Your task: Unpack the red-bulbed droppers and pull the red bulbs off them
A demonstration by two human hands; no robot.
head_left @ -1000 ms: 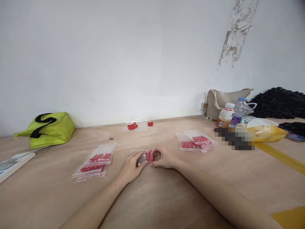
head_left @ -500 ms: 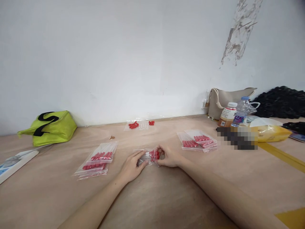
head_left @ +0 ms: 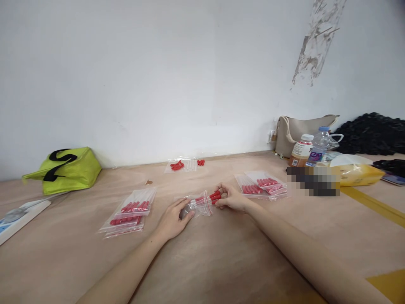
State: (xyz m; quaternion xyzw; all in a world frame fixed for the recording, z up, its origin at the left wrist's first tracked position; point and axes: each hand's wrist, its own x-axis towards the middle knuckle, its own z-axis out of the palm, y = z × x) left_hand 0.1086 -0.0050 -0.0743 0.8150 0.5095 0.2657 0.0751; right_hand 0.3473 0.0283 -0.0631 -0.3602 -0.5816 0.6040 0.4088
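Observation:
A clear zip bag [head_left: 198,211] lies on the brown-covered table in front of me. My left hand [head_left: 174,217] grips its closed end, with thumb and fingers on the plastic. Red sticks [head_left: 212,196] stick out past the bag's red-lined mouth on the right. My right hand [head_left: 229,197] pinches their outer ends; its fingers hide the tips. To the left lies a stack of zip bags [head_left: 134,205] with several red pieces in each. Another stack of such bags [head_left: 264,185] lies beyond my right hand.
Near the wall lie loose red pieces [head_left: 177,165] on a clear bag and a few more red pieces [head_left: 201,162]. A lime-green bag [head_left: 71,171] stands at left. Bottles [head_left: 301,152], a beige bag [head_left: 286,137] and a yellow packet [head_left: 360,174] stand at right.
My right hand has moved right and slightly away from me, drawing the red sticks partly out through the bag's mouth. My left hand stays on the bag.

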